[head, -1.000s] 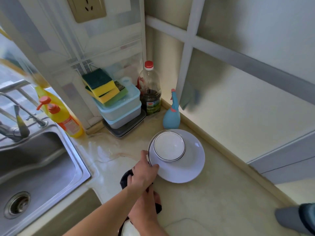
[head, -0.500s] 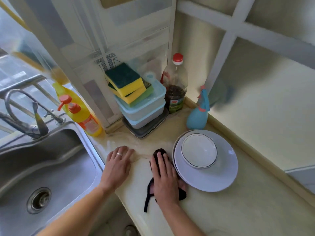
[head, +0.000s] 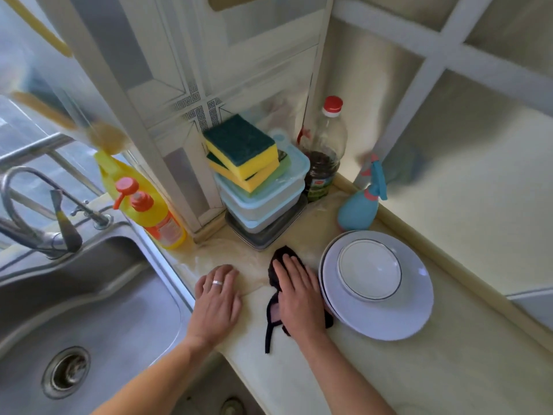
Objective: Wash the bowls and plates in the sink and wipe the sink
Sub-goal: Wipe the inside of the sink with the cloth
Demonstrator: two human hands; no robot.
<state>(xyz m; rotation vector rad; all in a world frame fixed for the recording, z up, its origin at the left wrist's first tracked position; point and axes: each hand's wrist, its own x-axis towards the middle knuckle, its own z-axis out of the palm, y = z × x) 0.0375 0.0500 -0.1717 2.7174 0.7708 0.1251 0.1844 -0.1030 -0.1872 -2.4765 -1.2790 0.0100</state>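
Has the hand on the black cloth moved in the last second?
Yes. The right hand slid the black cloth away from the counter edge, toward the stacked containers.

Brushed metal sink (head: 89,295), glossy white plates (head: 389,319), dark cloth (head: 276,262), spongy yellow-green scourers (head: 239,145).

Cream countertop (head: 434,369) bears stacked plates (head: 377,322), black cloth (head: 276,262)

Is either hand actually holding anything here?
No. The right hand presses flat on the black cloth; the left hand rests flat on the counter.
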